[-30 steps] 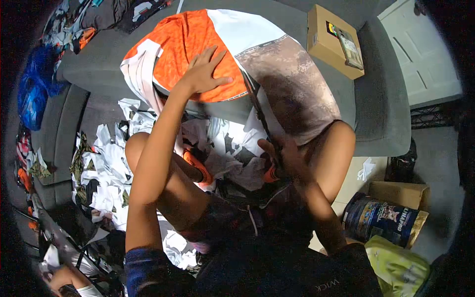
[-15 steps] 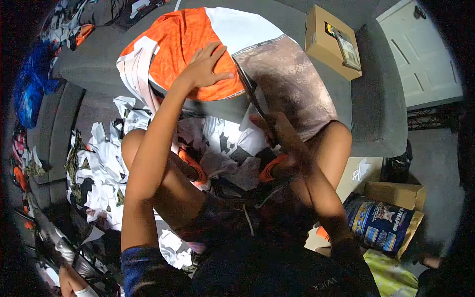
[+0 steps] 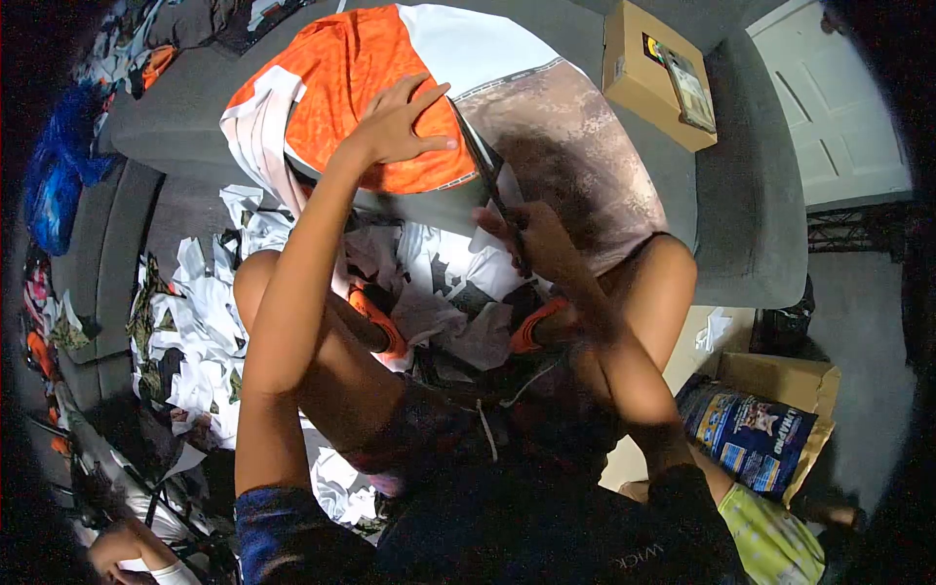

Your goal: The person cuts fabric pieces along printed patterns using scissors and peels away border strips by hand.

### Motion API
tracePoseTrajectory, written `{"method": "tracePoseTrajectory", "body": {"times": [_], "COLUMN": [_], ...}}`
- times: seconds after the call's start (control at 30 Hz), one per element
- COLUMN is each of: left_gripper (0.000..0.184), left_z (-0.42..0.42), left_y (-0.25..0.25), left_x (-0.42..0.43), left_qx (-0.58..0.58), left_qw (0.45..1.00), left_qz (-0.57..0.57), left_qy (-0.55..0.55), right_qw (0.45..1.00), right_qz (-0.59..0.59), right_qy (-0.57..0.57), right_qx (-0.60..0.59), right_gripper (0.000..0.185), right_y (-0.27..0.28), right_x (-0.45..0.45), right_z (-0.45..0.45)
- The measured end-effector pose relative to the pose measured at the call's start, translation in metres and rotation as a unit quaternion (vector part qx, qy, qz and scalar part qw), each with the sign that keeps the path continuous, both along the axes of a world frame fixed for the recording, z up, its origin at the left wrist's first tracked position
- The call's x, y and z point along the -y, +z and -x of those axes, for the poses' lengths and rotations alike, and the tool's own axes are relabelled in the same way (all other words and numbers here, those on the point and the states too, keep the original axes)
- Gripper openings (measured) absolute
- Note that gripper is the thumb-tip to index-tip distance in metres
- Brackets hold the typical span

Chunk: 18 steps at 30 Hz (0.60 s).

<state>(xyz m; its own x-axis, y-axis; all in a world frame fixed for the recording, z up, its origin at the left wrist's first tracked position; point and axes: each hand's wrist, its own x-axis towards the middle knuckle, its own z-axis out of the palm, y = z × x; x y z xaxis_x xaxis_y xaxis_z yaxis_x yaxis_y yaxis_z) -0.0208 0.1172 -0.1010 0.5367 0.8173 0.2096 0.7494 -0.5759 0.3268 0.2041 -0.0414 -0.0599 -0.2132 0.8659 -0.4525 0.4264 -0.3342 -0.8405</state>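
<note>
My left hand (image 3: 398, 127) lies spread on the orange fabric (image 3: 341, 93), pressing it against the grey sofa. My right hand (image 3: 536, 239) is closed round the handles of dark scissors (image 3: 492, 185), whose blades point up along the right edge of the orange piece. Joined to that fabric are a white section (image 3: 478, 44) at the top and a brown mottled section (image 3: 585, 136) draped over the sofa edge near my right knee. The scissor tips lie close to the seam beside my left fingers.
Fabric scraps (image 3: 205, 341) cover the floor at the left and between my legs. A cardboard box (image 3: 648, 83) sits on the sofa (image 3: 746, 224). At the right lies a blue printed bag (image 3: 746, 429). Another person's hand (image 3: 127, 551) shows at the lower left.
My right hand and the scissors have moved up and slightly left along the fabric edge. My left hand still rests on the orange part. At the lower right, the yellow-green cloth has shifted.
</note>
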Motion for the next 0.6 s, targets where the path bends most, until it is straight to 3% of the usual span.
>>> {"method": "tracePoseTrajectory", "body": {"times": [0.5,0.6], "left_gripper": [0.083,0.083], "left_z": [-0.0005,-0.0005], "left_y": [-0.0016,-0.0008], "left_x": [-0.0024,-0.0020], "left_qx": [-0.024,-0.026], "left_qw": [0.999,0.999], "left_qz": [0.007,0.015], "left_qy": [0.020,0.021], "right_qw": [0.999,0.999], "right_qz": [-0.008,-0.019], "right_qy": [0.008,0.005], "right_qx": [0.032,0.029], "right_gripper": [0.048,0.055], "right_y": [0.0023,0.0024], "right_x": [0.0026,0.0034], "right_z": [0.0012,0.0020]}}
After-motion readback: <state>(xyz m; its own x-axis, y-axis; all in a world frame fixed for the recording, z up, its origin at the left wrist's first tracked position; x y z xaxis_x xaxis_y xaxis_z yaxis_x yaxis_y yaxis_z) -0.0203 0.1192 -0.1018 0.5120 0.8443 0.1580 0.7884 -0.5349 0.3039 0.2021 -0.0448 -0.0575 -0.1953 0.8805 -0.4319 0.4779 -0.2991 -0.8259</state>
